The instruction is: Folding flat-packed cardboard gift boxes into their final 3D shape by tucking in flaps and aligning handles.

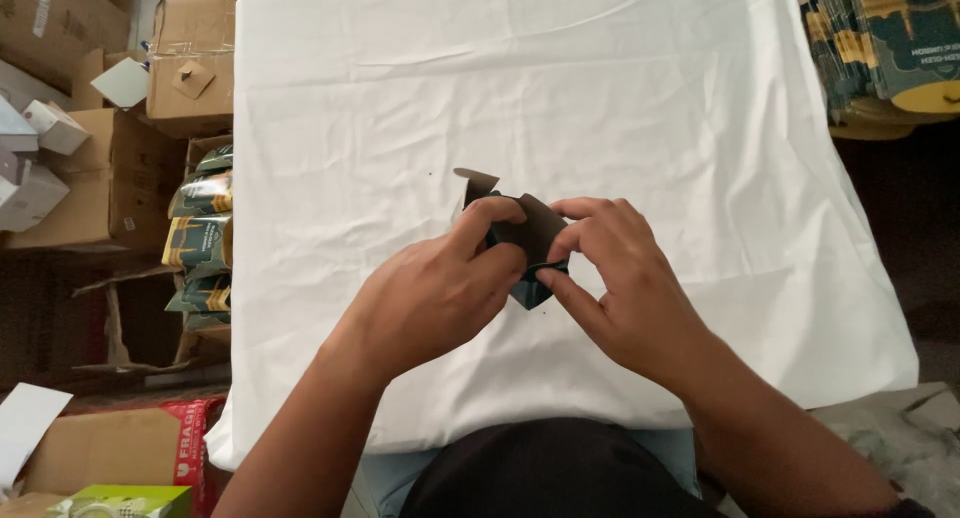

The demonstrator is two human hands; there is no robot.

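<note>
Left hand: the left hand [435, 293] sat at the centre of the frame, fingers curled over the near side of a small dark carton [525, 243], the thumb pressed along its top edge; it held the carton closed in its grasp.
Right hand: the right hand [625, 283] met the carton from the right, thumb and forefinger pinched on a dark flap, the other fingers bent beneath; its grip was narrow and held that same carton.
Carton: a small dark cardboard box, partly folded, sat between both hands just above the cloth at mid-frame; one loose flap stuck up at its upper left, and a teal patch showed at its lower corner.
Surface: a white cloth [560, 78], creased, covered the table and filled most of the frame.
Left edge: brown cardboard boxes [190, 63] were stacked at the upper left, and a row of green and gold packets [200, 243] stood in an open box just beside the cloth's left edge.
Upper right: a pile of flat printed cartons [885, 38], dark with yellow, lay at the corner.
Lower left: a red and white box [190, 448] lay near the bottom.
</note>
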